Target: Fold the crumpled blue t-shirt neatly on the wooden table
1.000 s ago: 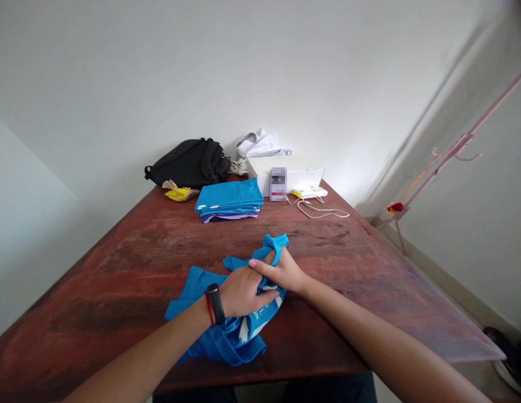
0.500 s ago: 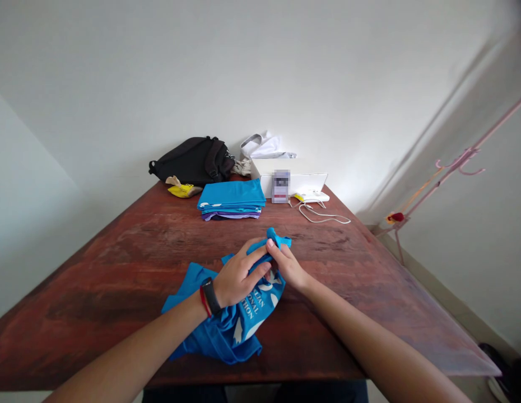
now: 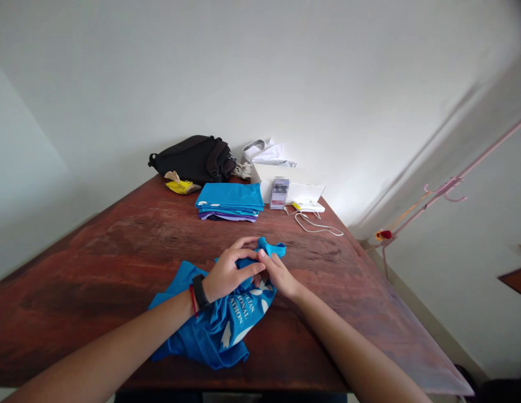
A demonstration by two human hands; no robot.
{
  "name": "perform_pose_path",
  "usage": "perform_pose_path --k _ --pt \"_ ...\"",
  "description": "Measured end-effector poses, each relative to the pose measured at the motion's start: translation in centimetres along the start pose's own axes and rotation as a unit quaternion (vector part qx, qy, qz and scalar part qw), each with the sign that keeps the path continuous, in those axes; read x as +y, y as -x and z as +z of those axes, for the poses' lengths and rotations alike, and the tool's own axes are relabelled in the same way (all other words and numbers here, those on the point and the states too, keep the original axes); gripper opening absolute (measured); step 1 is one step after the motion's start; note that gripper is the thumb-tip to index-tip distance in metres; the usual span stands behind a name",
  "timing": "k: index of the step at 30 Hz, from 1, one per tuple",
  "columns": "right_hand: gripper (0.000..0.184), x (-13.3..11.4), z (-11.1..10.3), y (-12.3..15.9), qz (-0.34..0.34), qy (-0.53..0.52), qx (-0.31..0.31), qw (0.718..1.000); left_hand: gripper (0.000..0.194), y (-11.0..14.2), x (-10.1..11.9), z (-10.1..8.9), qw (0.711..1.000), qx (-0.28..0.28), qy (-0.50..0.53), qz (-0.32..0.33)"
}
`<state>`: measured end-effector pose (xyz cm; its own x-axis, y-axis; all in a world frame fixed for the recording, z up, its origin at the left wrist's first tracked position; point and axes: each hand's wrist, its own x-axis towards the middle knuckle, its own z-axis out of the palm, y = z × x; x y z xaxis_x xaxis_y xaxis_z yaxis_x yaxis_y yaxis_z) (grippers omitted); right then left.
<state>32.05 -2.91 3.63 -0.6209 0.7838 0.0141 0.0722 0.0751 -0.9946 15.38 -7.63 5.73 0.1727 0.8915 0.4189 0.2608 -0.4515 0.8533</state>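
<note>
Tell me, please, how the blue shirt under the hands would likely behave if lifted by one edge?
The blue shirt lies crumpled in soft folds, so it would probably droop limply. Its thin cloth bunches between the left hand and right hand, suggesting it is light.

both hands (image 3: 252,271) gripping blue shirt (image 3: 218,330), table (image 3: 96,263)
</note>
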Motion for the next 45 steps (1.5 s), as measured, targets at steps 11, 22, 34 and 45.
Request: perform_pose_path --k 11,22,34,45 --pt "0.051 0.5 0.0 -0.1 -0.088 0.031 0.005 0.996 0.028 0.2 0.8 0.2 0.999 -0.041 0.009 -0.009" --pt "0.04 0.2 0.2 -0.1 -0.123 0.128 -0.023 0.984 0.032 0.6 0.8 0.2 0.992 -0.104 -0.068 0.0" --pt "0.04 0.5 0.0 -0.2 -0.119 0.122 -0.038 0.985 0.03 0.5 0.8 0.3 0.993 -0.108 -0.052 0.016" --pt "0.038 0.6 0.0 -0.3 -0.132 0.132 -0.017 0.982 0.028 0.5 0.0 0.1 0.99 -0.138 -0.02 -0.01"
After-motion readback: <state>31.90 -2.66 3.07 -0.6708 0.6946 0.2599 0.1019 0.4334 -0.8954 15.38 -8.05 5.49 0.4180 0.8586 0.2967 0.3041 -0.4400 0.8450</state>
